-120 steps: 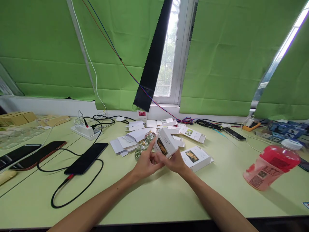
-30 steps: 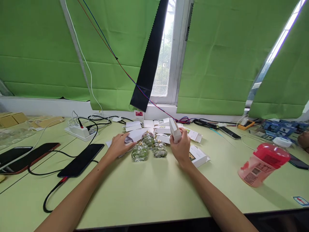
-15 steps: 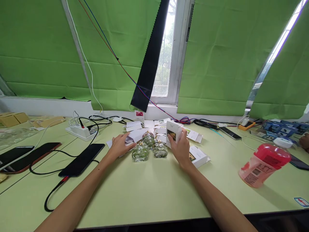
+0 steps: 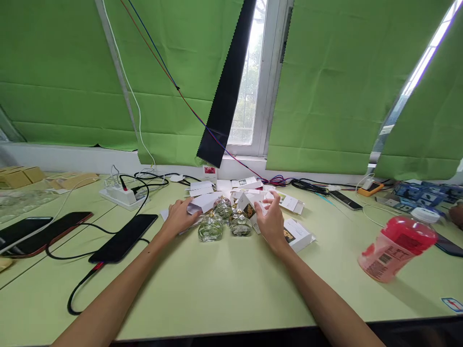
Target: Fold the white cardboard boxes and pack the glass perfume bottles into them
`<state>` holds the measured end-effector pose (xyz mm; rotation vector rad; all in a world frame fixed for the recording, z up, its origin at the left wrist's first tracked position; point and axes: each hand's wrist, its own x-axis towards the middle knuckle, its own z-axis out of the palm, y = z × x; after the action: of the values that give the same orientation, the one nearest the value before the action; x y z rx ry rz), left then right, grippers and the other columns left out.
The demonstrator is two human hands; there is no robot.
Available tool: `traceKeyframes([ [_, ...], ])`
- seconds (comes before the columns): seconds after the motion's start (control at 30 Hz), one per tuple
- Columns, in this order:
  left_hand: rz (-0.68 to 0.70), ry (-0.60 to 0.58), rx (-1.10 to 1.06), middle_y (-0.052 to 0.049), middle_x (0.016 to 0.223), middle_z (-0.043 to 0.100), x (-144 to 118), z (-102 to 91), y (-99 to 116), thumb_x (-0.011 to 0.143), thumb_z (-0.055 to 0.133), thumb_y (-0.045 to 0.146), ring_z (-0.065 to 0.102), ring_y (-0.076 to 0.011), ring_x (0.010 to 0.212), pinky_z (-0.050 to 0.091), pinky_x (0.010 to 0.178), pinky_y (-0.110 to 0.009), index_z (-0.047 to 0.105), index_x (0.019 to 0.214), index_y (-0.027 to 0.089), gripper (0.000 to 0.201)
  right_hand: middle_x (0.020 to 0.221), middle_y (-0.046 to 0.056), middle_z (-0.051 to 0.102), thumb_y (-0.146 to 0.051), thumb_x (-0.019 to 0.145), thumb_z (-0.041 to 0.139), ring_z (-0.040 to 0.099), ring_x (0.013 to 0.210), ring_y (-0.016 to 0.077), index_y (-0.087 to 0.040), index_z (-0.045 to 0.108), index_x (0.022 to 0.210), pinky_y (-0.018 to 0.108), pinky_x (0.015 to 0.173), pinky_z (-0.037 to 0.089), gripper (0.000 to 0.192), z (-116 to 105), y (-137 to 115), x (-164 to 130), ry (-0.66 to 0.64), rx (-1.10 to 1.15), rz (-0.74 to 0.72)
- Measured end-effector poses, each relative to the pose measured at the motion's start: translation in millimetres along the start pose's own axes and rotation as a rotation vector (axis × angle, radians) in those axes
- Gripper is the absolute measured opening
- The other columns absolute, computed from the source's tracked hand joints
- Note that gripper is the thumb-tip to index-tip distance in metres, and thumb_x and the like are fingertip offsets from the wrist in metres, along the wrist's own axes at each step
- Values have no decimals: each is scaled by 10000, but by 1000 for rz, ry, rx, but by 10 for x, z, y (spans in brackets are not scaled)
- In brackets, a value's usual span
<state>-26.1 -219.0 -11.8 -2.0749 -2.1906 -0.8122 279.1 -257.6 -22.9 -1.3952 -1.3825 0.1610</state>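
Note:
My left hand is closed on an opened white carton, its fingers curled at the carton's near end. My right hand has its fingers apart beside a small white box with a dark picture. That box is tilted to the left, and the thumb is close to or touching its edge. Between my hands stand three clear glass perfume bottles with gold-toned tops: a front left one, a front right one and a rear one. Another white box lies right of my right hand.
More white cartons lie behind the bottles. A phone on a cable and a power strip are at left. A pink-red jar stands at right. Cables run along the wall; part of another person's hand shows far right.
The box at my right hand has gone from upright in the grip to tilted left and lower. My right fingers have spread. My left hand has barely moved.

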Motion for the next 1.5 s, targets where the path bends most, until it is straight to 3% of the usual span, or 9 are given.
traceKeyframes([
  [0.2,45,-39,36,-192,1275,726,15,-3,7,871,566,447,595,-404,1276,436,1112,-490,657,1390,118,621,1161,125,693,-468,991,519,672,929,283,-211,418,1425,406,787,500,515,29,27,6,6,7,-24],
  [0.37,61,-25,60,-189,1224,748,35,22,-19,891,544,414,609,-393,1271,432,1116,-502,692,1351,138,557,1153,130,679,-478,1017,490,667,936,270,-197,491,1333,426,827,515,422,47,24,24,70,74,-87],
  [0.53,86,-4,82,-193,1152,767,41,54,-55,892,547,389,633,-384,1242,442,1101,-523,718,1330,156,525,1063,107,671,-419,1028,496,654,918,242,-194,562,1184,414,845,533,281,44,-16,23,154,168,-217],
  [0.73,93,43,102,-190,1121,778,51,69,-84,912,528,341,693,-375,1143,496,1039,-506,759,1285,177,469,954,68,672,-336,1032,496,653,881,223,-210,584,1078,379,824,527,161,48,-57,-26,165,183,-352],
  [1.5,36,129,50,-178,1097,751,31,68,-114,922,453,274,706,-343,1048,540,992,-439,790,1205,156,455,878,48,679,-283,1030,494,635,832,209,-214,606,940,343,780,490,160,6,-126,-57,122,181,-391],
])
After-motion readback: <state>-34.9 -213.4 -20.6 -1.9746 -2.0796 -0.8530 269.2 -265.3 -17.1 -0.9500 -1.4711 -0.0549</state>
